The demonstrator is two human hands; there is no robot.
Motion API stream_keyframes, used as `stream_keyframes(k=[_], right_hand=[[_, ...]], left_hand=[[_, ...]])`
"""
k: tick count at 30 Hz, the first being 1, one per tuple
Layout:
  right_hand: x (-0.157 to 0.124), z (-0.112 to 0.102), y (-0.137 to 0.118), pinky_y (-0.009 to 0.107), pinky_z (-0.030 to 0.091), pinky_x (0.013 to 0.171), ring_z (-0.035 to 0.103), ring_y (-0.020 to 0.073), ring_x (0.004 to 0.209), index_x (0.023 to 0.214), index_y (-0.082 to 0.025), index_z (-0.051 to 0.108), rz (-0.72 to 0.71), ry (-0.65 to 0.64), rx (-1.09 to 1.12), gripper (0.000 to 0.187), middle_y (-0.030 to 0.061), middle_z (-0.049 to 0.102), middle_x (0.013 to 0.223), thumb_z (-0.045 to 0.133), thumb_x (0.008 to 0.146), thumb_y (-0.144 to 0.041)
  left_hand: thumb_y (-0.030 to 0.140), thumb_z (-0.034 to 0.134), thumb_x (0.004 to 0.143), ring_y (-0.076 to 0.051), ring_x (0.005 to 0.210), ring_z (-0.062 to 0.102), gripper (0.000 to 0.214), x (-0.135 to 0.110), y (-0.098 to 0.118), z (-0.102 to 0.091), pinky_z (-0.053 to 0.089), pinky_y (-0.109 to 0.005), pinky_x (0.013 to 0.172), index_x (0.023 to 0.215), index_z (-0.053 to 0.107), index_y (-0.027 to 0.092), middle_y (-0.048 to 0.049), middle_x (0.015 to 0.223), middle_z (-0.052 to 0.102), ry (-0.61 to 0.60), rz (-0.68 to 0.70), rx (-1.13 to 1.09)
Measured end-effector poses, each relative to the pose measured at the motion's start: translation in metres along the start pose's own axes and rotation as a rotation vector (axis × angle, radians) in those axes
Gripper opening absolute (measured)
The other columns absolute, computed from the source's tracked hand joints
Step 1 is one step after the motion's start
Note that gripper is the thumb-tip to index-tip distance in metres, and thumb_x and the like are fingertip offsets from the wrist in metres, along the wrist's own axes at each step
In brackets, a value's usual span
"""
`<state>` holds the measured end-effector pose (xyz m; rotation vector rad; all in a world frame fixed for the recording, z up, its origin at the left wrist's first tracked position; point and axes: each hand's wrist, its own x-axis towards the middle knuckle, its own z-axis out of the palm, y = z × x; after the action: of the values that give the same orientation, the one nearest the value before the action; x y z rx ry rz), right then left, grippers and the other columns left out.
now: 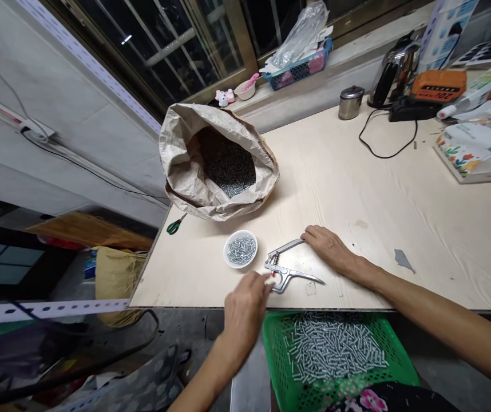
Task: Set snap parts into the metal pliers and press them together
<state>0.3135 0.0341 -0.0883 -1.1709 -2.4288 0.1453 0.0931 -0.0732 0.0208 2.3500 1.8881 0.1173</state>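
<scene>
A metal hand-press tool (287, 269) lies on the pale wooden table (400, 217) near its front edge. My right hand (327, 246) rests on the tool's upper handle, fingers curled over it. My left hand (245, 306) reaches to the tool's jaw end, fingertips pinched together there; what they hold is too small to make out. A small white dish (240, 249) of little metal pieces stands just left of the tool. Below the table edge sits a green basket (280, 366) filled with several small metal tubes.
An open paper sack (185, 166) of dark metal parts stands at the table's back left, green-handled scissors (175, 225) beside it. A kettle (394, 68), steel pot (351, 102), black cord (383, 149) and boxes occupy the back right. A grey scrap (403, 260) lies right.
</scene>
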Motion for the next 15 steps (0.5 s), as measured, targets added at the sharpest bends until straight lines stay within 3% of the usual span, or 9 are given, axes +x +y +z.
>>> stream_keyframes(k=[3, 6, 10, 15], right_hand=[[-0.001, 0.001, -0.001, 0.029, 0.037, 0.066, 0.047, 0.0176, 0.075, 0.085, -0.017, 0.054, -0.002, 0.012, -0.008, 0.027, 0.0056, 0.054, 0.085, 0.036, 0.085, 0.003], [-0.001, 0.001, -0.002, 0.029, 0.037, 0.065, 0.047, 0.0173, 0.074, 0.087, -0.016, 0.054, 0.001, 0.020, -0.016, 0.027, 0.0055, 0.054, 0.086, 0.037, 0.084, 0.005], [-0.002, 0.002, -0.002, 0.028, 0.037, 0.064, 0.047, 0.0170, 0.074, 0.087, -0.015, 0.055, -0.004, 0.033, -0.037, 0.028, 0.0054, 0.054, 0.086, 0.037, 0.083, 0.006], [-0.001, 0.006, 0.000, 0.028, 0.036, 0.065, 0.047, 0.0175, 0.075, 0.089, -0.016, 0.055, -0.029, 0.055, -0.050, 0.027, 0.0056, 0.054, 0.086, 0.037, 0.085, 0.003]], left_hand=[[0.025, 0.044, 0.094, -0.017, 0.087, 0.062, 0.024, 0.033, -0.035, -0.002, 0.043, -0.024, 0.069, 0.099, 0.067, 0.019, -0.0055, 0.098, 0.066, 0.065, -0.209, 0.103], [0.023, 0.046, 0.093, -0.017, 0.092, 0.061, 0.024, 0.060, -0.062, 0.003, 0.042, -0.024, 0.068, 0.106, 0.066, 0.021, -0.0053, 0.105, 0.064, -0.010, -0.253, 0.174], [0.027, 0.045, 0.094, -0.018, 0.095, 0.061, 0.026, 0.071, -0.069, 0.013, 0.041, -0.024, 0.067, 0.109, 0.066, 0.022, -0.0052, 0.108, 0.063, -0.078, -0.235, 0.202], [0.033, 0.040, 0.095, -0.019, 0.088, 0.063, 0.031, 0.076, -0.066, 0.019, 0.040, -0.026, 0.068, 0.104, 0.066, 0.018, -0.0069, 0.106, 0.064, -0.015, -0.414, 0.167]])
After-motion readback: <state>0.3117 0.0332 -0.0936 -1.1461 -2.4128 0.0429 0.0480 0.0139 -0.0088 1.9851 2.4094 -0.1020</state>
